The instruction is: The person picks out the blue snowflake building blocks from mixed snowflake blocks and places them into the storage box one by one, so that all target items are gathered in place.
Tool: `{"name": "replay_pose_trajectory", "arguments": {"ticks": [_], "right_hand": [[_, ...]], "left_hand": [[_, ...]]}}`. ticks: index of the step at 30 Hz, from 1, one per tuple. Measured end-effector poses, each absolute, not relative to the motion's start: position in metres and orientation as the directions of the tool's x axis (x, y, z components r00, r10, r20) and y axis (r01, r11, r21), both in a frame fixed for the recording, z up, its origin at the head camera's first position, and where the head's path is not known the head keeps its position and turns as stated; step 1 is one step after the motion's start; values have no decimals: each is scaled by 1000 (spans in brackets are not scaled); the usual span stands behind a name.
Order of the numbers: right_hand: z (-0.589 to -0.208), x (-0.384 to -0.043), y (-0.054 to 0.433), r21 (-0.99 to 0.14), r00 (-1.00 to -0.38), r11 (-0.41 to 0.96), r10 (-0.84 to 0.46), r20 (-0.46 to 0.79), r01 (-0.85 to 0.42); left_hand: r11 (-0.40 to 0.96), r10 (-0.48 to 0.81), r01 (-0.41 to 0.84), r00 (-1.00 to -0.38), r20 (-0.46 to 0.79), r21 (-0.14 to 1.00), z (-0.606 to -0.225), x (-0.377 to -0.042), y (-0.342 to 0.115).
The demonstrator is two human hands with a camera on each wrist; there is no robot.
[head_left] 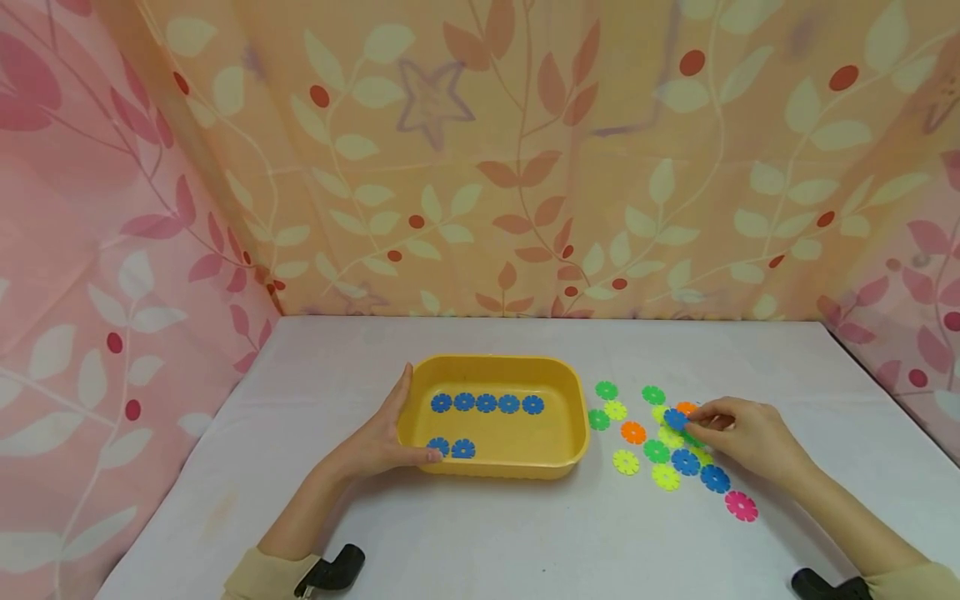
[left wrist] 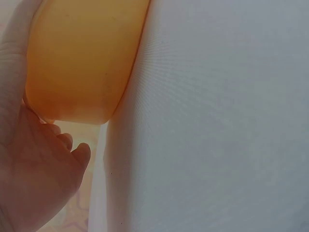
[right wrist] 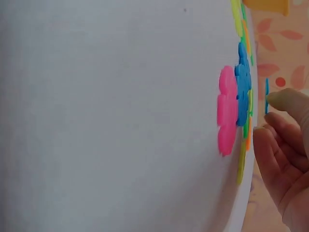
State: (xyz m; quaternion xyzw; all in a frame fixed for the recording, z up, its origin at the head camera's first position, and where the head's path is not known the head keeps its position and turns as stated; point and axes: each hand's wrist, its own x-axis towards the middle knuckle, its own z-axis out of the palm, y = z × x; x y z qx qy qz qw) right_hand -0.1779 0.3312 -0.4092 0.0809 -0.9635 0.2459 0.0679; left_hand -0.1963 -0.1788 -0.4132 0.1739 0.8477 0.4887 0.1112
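Note:
A yellow plastic tray (head_left: 517, 468) stands on the table with blue flower-shaped discs inside: a row of several (head_left: 486, 403) toward the back and two more (head_left: 463, 448) at the front left. My left hand (head_left: 377, 440) grips the tray's left end, thumb over the front rim and fingers along the side. In the left wrist view the tray (left wrist: 87, 58) fills the space beside the palm. Between thumb and fingertip, my right hand (head_left: 753, 437) pinches a blue flower-shaped disc (head_left: 676, 419). The right wrist view shows this disc (right wrist: 267, 95) edge-on, above the tabletop.
Loose flower-shaped discs lie right of the tray: green (head_left: 656, 452), yellow (head_left: 626, 462), orange (head_left: 633, 432), two blue (head_left: 715, 478) and one pink (head_left: 741, 506). Some overlap. A white cloth (head_left: 480, 542) covers the table; patterned curtains (head_left: 525, 167) hang behind and at both sides.

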Motion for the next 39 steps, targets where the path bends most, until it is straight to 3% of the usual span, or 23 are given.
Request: {"name": "replay_pose_trajectory", "arguments": {"ticks": [7, 14, 25, 39], "right_hand": [[-394, -174, 307, -528, -969, 820, -122, 215, -221], [-380, -177, 270, -674, -970, 698, -160, 181, -241], [-368, -191, 212, -805, -944, 520, -297, 145, -287], [-370, -208, 143, -773, -789, 416, -591, 171, -479]], "left_hand": [[456, 403, 192, -915, -10, 869, -413, -196, -179], [453, 406, 199, -914, -2, 869, -415, -197, -179], [461, 411, 216, -912, 8, 861, -415, -197, -180], [475, 403, 204, -915, -6, 856, -415, -197, -179]]}}
